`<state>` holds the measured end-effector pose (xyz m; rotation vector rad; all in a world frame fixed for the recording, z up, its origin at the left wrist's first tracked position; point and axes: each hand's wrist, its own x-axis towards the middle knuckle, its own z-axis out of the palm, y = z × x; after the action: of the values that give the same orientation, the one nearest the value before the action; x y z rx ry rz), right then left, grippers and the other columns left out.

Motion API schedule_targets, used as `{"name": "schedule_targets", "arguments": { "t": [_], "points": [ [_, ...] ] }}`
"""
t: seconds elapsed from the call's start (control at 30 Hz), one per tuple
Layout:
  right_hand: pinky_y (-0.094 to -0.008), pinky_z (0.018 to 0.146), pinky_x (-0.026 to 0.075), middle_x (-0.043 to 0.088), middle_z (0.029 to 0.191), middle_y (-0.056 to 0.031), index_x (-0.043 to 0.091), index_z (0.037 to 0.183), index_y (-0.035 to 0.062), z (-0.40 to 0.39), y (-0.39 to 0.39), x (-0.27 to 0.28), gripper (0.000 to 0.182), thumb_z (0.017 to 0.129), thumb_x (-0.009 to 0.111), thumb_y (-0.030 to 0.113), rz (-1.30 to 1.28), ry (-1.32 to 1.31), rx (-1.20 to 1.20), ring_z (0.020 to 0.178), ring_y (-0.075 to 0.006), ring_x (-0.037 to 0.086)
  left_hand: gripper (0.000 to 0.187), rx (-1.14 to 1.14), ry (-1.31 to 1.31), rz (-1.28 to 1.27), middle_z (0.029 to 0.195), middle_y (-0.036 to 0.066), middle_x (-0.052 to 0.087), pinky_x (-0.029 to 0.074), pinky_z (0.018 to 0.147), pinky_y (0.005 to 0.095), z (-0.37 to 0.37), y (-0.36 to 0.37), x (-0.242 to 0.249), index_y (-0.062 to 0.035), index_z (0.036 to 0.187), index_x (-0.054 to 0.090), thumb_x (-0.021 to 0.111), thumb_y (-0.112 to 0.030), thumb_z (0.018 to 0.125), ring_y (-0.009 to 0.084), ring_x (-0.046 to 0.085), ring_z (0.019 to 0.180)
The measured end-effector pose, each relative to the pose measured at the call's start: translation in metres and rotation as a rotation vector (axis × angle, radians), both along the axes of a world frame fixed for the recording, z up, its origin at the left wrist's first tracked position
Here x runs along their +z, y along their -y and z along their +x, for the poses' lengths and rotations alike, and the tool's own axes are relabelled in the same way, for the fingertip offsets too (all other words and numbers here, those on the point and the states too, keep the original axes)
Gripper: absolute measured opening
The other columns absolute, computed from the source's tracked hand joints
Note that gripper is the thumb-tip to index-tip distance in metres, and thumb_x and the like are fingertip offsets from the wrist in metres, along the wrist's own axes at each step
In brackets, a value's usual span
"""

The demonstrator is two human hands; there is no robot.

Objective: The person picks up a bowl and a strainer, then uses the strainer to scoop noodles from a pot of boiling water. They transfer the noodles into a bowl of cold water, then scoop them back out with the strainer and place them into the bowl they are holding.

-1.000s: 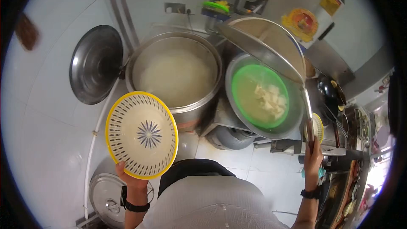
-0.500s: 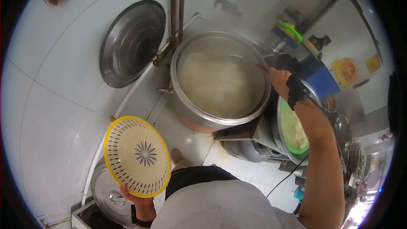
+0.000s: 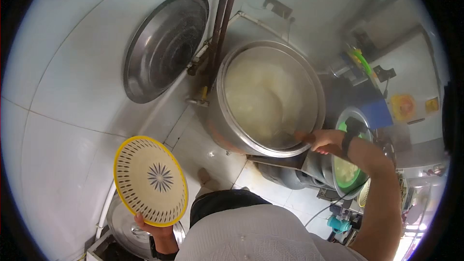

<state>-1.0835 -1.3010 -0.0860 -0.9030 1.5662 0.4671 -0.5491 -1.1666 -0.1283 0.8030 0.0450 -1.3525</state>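
At the lower left my left hand (image 3: pixel 155 228) grips the yellow rim of a cream slotted basket (image 3: pixel 145 183) with a flower pattern at its centre. My right hand (image 3: pixel 326 141) is closed round the reddish-brown handle (image 3: pixel 303 137) of a tool at the lower right rim of a large metal pot (image 3: pixel 220 111). The tool's far end dips into the cloudy, pale liquid (image 3: pixel 256 101) and is hard to make out. Steam hangs over the pot.
A round metal lid (image 3: pixel 166 48) rests against the tiled wall at the upper left; another lid (image 3: pixel 128 222) is below the basket. Pipes (image 3: pixel 224 24) run behind the pot. Right of it, a metal basin (image 3: pixel 333 171) holds a green bowl (image 3: pixel 349 183) with pale food.
My right hand has moved down along the pot's right side, bringing the handle to the lower right rim. The view has shifted. The basket stays in my left hand.
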Motion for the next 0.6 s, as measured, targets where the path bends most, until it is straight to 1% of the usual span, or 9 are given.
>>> {"name": "schedule_targets", "arguments": {
  "t": [0.03, 0.07, 0.13, 0.17, 0.23, 0.37, 0.43, 0.47, 0.6],
  "points": [
    [-0.0264, 0.041, 0.036, 0.049, 0.054, -0.0037, 0.052, 0.067, 0.0053, 0.01, -0.001, -0.005, 0.006, 0.07, 0.057, 0.008, 0.087, 0.079, -0.237, 0.045, -0.0128, 0.048, 0.053, 0.022, 0.008, 0.026, 0.114, 0.011, 0.051, 0.048, 0.079, 0.0448, 0.001, 0.001, -0.002, -0.0074, 0.119, 0.043, 0.05, -0.035, 0.074, 0.0281, 0.054, 0.099],
    [-0.0264, 0.041, 0.036, 0.049, 0.054, -0.0037, 0.052, 0.067, 0.0053, 0.005, -0.008, -0.021, 0.006, 0.07, 0.057, 0.008, 0.083, 0.08, -0.235, 0.045, -0.0128, 0.048, 0.053, 0.025, 0.009, 0.022, 0.114, 0.011, 0.051, 0.048, 0.079, 0.0448, -0.001, 0.004, 0.0, -0.0074, 0.119, 0.043, 0.05, -0.035, 0.074, 0.0281, 0.054, 0.099],
    [-0.0268, 0.039, 0.035, 0.049, 0.053, -0.0045, 0.05, 0.066, 0.0037, -0.014, -0.019, -0.061, 0.009, 0.07, 0.057, 0.008, 0.032, 0.247, -0.227, 0.044, -0.0128, 0.047, 0.053, 0.028, 0.042, 0.007, 0.114, 0.011, 0.051, 0.047, 0.079, 0.0451, -0.01, 0.006, 0.01, -0.0076, 0.119, 0.043, 0.049, -0.035, 0.074, 0.0279, 0.054, 0.1],
    [-0.0268, 0.039, 0.035, 0.049, 0.053, -0.0045, 0.05, 0.066, 0.0037, -0.012, -0.02, -0.06, 0.009, 0.07, 0.057, 0.008, 0.032, 0.247, -0.227, 0.044, -0.0128, 0.047, 0.053, 0.028, 0.042, 0.007, 0.114, 0.011, 0.051, 0.047, 0.079, 0.0451, -0.011, 0.008, 0.011, -0.0076, 0.119, 0.043, 0.049, -0.035, 0.074, 0.0279, 0.054, 0.1],
    [-0.0277, 0.039, 0.036, 0.049, 0.053, -0.0054, 0.049, 0.065, 0.0031, 0.002, -0.023, -0.046, 0.01, 0.069, 0.058, 0.007, -0.021, 0.142, -0.411, 0.043, -0.0133, 0.047, 0.054, -0.012, 0.092, -0.032, 0.114, 0.011, 0.051, 0.048, 0.079, 0.0441, -0.011, 0.009, 0.016, -0.0074, 0.12, 0.042, 0.048, -0.035, 0.074, 0.0276, 0.053, 0.1],
    [-0.0288, 0.038, 0.038, 0.049, 0.053, -0.0058, 0.049, 0.065, 0.0028, 0.013, -0.04, -0.016, 0.01, 0.069, 0.058, 0.006, -0.102, 0.154, -0.338, 0.042, -0.0139, 0.047, 0.054, -0.033, 0.107, -0.031, 0.112, 0.011, 0.051, 0.048, 0.079, 0.043, -0.015, 0.009, 0.026, -0.0068, 0.119, 0.041, 0.048, -0.034, 0.074, 0.0273, 0.053, 0.099],
    [-0.0292, 0.037, 0.039, 0.049, 0.053, -0.0057, 0.049, 0.066, 0.0025, 0.019, -0.058, -0.001, 0.011, 0.068, 0.059, 0.006, -0.185, 0.179, -0.449, 0.041, -0.0142, 0.047, 0.053, -0.065, 0.117, -0.054, 0.11, 0.011, 0.052, 0.048, 0.078, 0.0422, -0.02, 0.012, 0.033, -0.0054, 0.118, 0.043, 0.049, -0.035, 0.074, 0.0267, 0.055, 0.097],
    [-0.0292, 0.037, 0.039, 0.049, 0.053, -0.0057, 0.049, 0.066, 0.0025, 0.022, -0.065, 0.006, 0.011, 0.068, 0.059, 0.006, -0.195, 0.181, -0.454, 0.041, -0.0142, 0.047, 0.053, -0.071, 0.118, -0.064, 0.11, 0.011, 0.052, 0.048, 0.078, 0.0422, -0.021, 0.012, 0.037, -0.0054, 0.118, 0.043, 0.049, -0.035, 0.074, 0.0267, 0.055, 0.097],
    [-0.0279, 0.037, 0.038, 0.048, 0.054, -0.0053, 0.049, 0.075, 0.0026, 0.017, -0.082, 0.032, 0.014, 0.069, 0.06, 0.008, -0.205, 0.247, -0.481, 0.041, -0.0141, 0.047, 0.052, -0.126, 0.074, -0.112, 0.108, 0.011, 0.054, 0.049, 0.078, 0.0422, -0.025, 0.013, 0.053, -0.0037, 0.116, 0.045, 0.05, -0.033, 0.074, 0.0263, 0.056, 0.095]
  ]
}}
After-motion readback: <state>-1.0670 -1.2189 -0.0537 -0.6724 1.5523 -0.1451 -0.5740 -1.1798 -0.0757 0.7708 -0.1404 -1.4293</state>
